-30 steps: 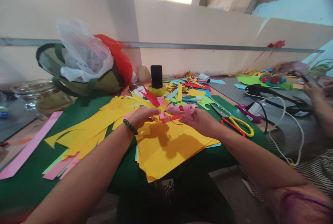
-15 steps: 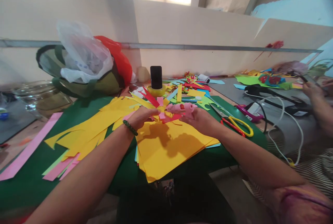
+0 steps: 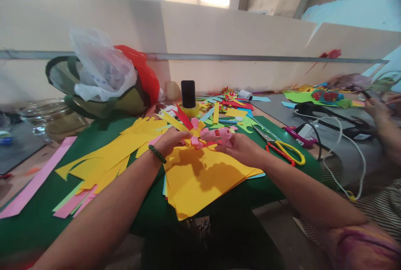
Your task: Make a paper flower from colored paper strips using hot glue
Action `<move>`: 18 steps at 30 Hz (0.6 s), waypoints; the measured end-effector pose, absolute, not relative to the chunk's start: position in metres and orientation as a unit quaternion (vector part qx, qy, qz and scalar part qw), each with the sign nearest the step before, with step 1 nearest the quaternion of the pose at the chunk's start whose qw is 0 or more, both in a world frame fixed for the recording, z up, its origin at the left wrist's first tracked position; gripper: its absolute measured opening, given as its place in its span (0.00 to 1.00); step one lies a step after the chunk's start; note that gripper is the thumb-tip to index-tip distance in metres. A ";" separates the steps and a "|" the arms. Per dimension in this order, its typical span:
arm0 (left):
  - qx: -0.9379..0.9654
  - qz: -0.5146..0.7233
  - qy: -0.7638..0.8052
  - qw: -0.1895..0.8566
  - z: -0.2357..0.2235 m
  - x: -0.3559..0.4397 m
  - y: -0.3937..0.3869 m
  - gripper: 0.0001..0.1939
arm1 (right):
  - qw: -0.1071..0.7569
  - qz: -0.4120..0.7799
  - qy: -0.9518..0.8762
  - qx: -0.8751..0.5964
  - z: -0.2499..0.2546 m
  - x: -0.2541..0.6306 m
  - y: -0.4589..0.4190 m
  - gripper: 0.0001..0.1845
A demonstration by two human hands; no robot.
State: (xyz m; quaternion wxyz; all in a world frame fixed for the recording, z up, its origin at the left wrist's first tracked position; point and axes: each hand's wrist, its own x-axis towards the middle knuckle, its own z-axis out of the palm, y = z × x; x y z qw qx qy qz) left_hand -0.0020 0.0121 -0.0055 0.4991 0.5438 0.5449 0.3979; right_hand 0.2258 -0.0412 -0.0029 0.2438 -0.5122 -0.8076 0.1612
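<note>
My left hand (image 3: 173, 139), with a dark green beaded bracelet at its wrist, pinches a paper flower (image 3: 194, 135) made of yellow, pink and red strips. A pink cylinder-shaped thing (image 3: 219, 135) with a red spot is in my right hand (image 3: 241, 148), its fingers closed around the lower right end. Its left end meets the flower's middle; whether it is fixed there I cannot make out. Both hands hover over a stack of yellow paper sheets (image 3: 200, 182), which catches their shadow.
Cut yellow paper (image 3: 109, 153) and a pink strip (image 3: 40, 178) lie left on the green cloth. Scissors with red and yellow handles (image 3: 282, 146) rest at right. Behind stand a phone (image 3: 188, 93) and a bag (image 3: 103, 82). Another person's hand (image 3: 380, 109) shows far right.
The pink cylinder has tipped and dropped slightly toward the left, closer to the flower. The flower's red and yellow strips have turned more upright. Both hands keep their hold.
</note>
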 end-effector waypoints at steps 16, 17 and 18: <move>0.397 0.566 0.529 0.492 0.003 -0.014 0.028 0.13 | 0.302 0.259 -0.800 -0.450 0.013 0.242 -0.050 0.24; 0.373 0.587 0.517 0.498 0.005 -0.016 0.030 0.11 | 0.334 0.260 -0.796 -0.433 0.015 0.249 -0.050 0.23; 0.347 0.610 0.500 0.508 0.008 -0.018 0.032 0.09 | 0.365 0.251 -0.786 -0.431 0.015 0.257 -0.049 0.23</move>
